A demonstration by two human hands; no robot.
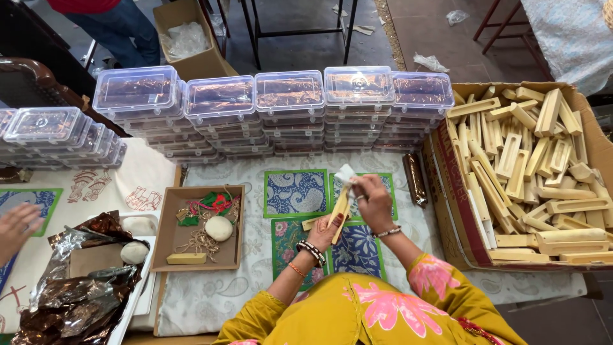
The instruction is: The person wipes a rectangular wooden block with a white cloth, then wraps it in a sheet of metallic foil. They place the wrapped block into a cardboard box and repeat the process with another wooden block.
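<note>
We held a wooden stick (340,211) in our left hand (324,233) above the patterned cards (295,193); right hand (373,198) pinched a white cloth (345,173) against it. Loose grip risked dropping the stick.

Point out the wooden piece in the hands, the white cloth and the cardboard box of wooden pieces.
wooden piece (340,211), head view, middle of its pale length below the right hand.
white cloth (345,173), head view, bunched top above the fingers.
cardboard box (447,211), head view, its printed left wall.
</note>
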